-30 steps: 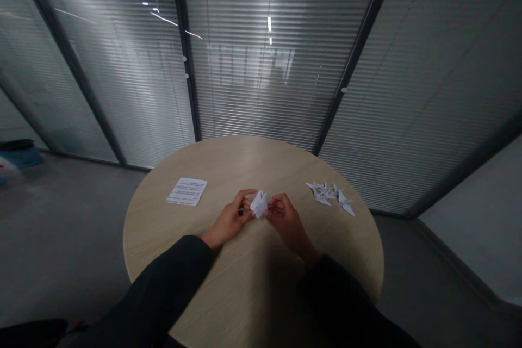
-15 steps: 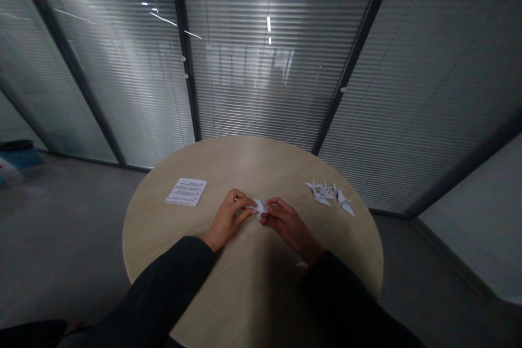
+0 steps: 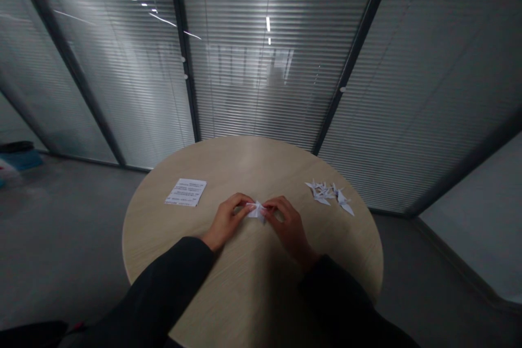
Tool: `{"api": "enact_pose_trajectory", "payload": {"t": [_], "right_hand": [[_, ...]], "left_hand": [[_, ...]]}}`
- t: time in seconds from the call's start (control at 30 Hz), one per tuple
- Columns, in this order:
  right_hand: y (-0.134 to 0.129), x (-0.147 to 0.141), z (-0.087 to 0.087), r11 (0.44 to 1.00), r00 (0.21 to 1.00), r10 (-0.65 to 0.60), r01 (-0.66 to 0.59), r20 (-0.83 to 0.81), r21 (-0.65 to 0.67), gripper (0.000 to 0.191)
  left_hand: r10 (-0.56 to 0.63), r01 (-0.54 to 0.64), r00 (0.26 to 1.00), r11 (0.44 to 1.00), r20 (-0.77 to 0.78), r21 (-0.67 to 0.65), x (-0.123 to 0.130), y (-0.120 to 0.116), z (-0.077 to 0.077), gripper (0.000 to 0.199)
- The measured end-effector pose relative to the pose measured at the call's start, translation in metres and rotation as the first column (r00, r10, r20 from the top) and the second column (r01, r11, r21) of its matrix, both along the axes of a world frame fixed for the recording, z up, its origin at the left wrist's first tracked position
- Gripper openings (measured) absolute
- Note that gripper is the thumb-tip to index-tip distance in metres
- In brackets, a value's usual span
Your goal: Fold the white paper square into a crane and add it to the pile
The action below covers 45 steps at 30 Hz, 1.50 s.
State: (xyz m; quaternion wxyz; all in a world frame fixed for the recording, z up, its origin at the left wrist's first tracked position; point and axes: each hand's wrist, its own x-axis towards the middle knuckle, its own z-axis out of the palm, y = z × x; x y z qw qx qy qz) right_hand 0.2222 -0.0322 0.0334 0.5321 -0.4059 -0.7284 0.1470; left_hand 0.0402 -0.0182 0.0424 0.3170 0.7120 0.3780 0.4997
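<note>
A small folded white paper piece (image 3: 256,211) sits low over the table between my hands, its points sticking out sideways. My left hand (image 3: 226,223) pinches its left side with the fingertips. My right hand (image 3: 289,227) holds its right side, and my fingers hide part of the paper. To the right, several folded paper cranes (image 3: 328,193) lie in a loose heap on the round wooden table (image 3: 253,157), out of reach of neither hand's grip.
A printed white sheet (image 3: 185,192) lies on the table to the left of my hands. Glass partitions with slatted blinds (image 3: 261,87) stand behind the table, and grey floor surrounds it. A blue and dark item (image 3: 20,160) lies on the floor at far left.
The white paper piece has gone from a taller, opened shape to a flatter, narrower one. My hands have moved closer together around it and lower toward the table.
</note>
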Motion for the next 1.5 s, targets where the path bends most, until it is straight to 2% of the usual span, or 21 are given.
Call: {"api": "enact_pose_trajectory", "payload": {"t": [0.2, 0.43, 0.53, 0.63, 0.7, 0.83, 0.97, 1.17, 1.23, 1.37, 1.5], "right_hand": [[-0.003, -0.003, -0.001, 0.999, 0.993, 0.025, -0.029, 0.119, 0.032, 0.017], [-0.007, -0.005, 0.001, 0.998, 0.989, 0.054, -0.055, 0.135, 0.004, 0.019], [-0.007, -0.007, 0.002, 0.997, 0.996, 0.061, -0.058, 0.058, -0.052, 0.019], [-0.003, -0.007, -0.002, 0.978, 0.995, 0.068, -0.08, -0.069, -0.194, 0.021], [0.001, -0.007, -0.006, 0.953, 0.986, 0.055, -0.099, -0.16, -0.288, 0.024], [0.006, -0.006, -0.012, 0.919, 0.97, -0.017, -0.08, -0.242, -0.386, 0.026], [0.005, -0.008, -0.009, 0.908, 0.945, -0.018, -0.12, -0.325, -0.401, 0.028], [0.004, -0.009, -0.004, 0.882, 0.914, 0.125, -0.28, -0.385, -0.38, 0.024], [0.006, -0.008, -0.006, 0.887, 0.928, 0.121, -0.26, -0.352, -0.381, 0.02], [0.006, -0.006, -0.009, 0.934, 0.979, 0.002, -0.075, -0.205, -0.348, 0.013], [0.005, -0.009, -0.011, 0.946, 0.995, -0.055, 0.024, -0.086, -0.323, 0.013]], "left_hand": [[-0.009, 0.012, 0.999, 0.996, -0.039, 0.085, 0.0, -0.003, 0.002, 0.015], [-0.009, 0.014, 0.999, 0.994, -0.049, 0.105, 0.001, -0.007, 0.001, 0.016], [-0.002, 0.004, 1.0, 0.999, -0.026, 0.041, 0.005, -0.007, -0.002, 0.016], [-0.006, 0.009, 0.999, 0.998, 0.037, -0.067, 0.008, -0.005, -0.005, 0.019], [-0.045, 0.066, 0.992, 0.982, 0.119, -0.177, 0.008, -0.002, -0.007, 0.024], [-0.132, 0.249, 0.938, 0.899, 0.32, -0.361, 0.008, 0.002, -0.006, 0.039], [-0.123, 0.29, 0.919, 0.854, 0.375, -0.432, 0.007, 0.001, -0.004, 0.046], [-0.028, 0.303, 0.878, 0.807, 0.478, -0.508, 0.006, 0.001, -0.005, 0.046], [-0.014, 0.292, 0.879, 0.806, 0.477, -0.515, 0.005, 0.001, -0.005, 0.047], [0.014, 0.244, 0.898, 0.816, 0.439, -0.524, 0.005, 0.002, -0.003, 0.049], [0.005, 0.272, 0.891, 0.795, 0.454, -0.542, 0.009, 0.002, -0.006, 0.052]]}}
